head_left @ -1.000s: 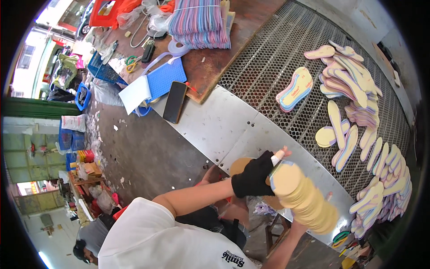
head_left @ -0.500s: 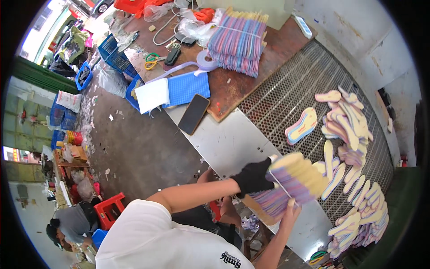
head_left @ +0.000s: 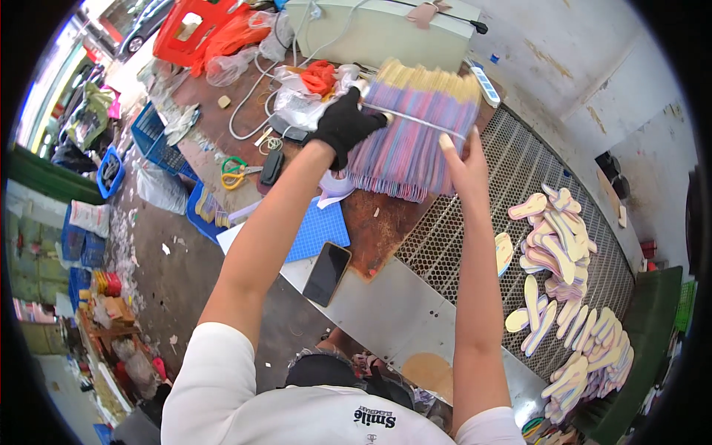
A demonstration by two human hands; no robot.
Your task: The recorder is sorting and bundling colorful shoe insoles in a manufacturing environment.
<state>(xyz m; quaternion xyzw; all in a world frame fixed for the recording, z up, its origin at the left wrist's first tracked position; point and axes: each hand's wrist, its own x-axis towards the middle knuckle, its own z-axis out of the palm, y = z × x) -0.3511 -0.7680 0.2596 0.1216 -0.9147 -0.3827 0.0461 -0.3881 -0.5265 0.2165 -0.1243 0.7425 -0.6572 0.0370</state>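
A banded bundle of insoles, purple, pink and blue with cream ends, is between my two hands at the far part of the table. My left hand, in a black glove with bare fingertips, grips its left side by the white band. On the right side, my bare right hand presses with thumb and fingers. The bundle is over the spot of another insole stack, now mostly hidden beneath or behind it. Loose insoles lie heaped on the metal mesh to the right, with another pile nearer me.
A phone and a blue cutting mat lie left of the mesh. Beyond them are scissors, a lilac tape roll and plastic bags. A pale green machine stands behind the bundle, with a white handheld device beside it.
Both hands have carried the banded bundle from the near metal edge away from me and leftward to the far stack. The view has shifted, and both arms are now stretched out.
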